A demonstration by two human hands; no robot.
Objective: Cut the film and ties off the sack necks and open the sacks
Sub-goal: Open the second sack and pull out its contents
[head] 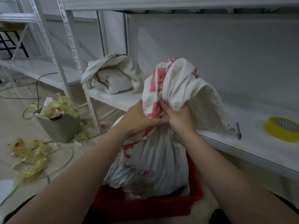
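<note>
A white woven sack (150, 165) with red print stands upright in a red plastic crate (145, 206). Its loose top (181, 81) flops over to the right, toward the shelf. My left hand (139, 120) grips the bunched neck from the left. My right hand (179, 117) grips the same neck from the right, its fingers curled into the cloth. The two hands touch at the neck. No film or tie shows on the neck between them. On the white shelf (242, 143) lies a dark pen-shaped cutter (238, 130).
A second white sack (113, 76) lies open on the shelf at the back. A roll of yellow tape (283, 128) sits at the right. A grey bin (59, 123) overflows with yellow film; more film scraps (30, 157) and cables litter the floor on the left.
</note>
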